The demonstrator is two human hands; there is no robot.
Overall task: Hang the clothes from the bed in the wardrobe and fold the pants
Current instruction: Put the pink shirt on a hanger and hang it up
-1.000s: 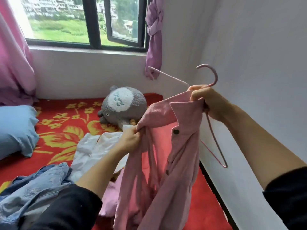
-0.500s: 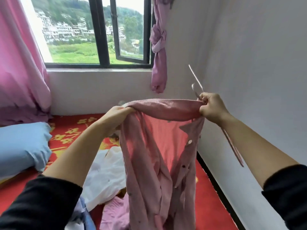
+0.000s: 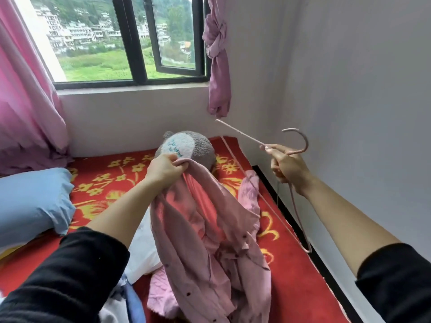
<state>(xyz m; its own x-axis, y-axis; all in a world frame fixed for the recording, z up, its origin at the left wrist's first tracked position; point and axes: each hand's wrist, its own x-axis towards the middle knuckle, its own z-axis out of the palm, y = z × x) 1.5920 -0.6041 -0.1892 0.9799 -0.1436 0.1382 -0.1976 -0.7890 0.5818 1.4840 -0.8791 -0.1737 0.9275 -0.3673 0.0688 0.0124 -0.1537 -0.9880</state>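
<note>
Above the bed (image 3: pixel 291 276), pink hanger (image 3: pixel 294 201) hook apparently points left, long axis receding

Red flowered bed (image 3: pixel 291 287) bearing blue pillow (image 3: pixel 30 206), grey plush toy (image 3: pixel 198 148) beyond the fingers, white garment (image 3: pixel 142 252).

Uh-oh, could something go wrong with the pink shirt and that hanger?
Maybe. The left hand pinches the pink shirt only at one bunched spot, so it may slip down onto the bed. One part of the shirt looks draped over the hanger wire near its lower bar, and it could snag or slide off as the right hand moves the hanger. The long bare hanger arm also points out towards the knotted curtain and might catch it.
</note>
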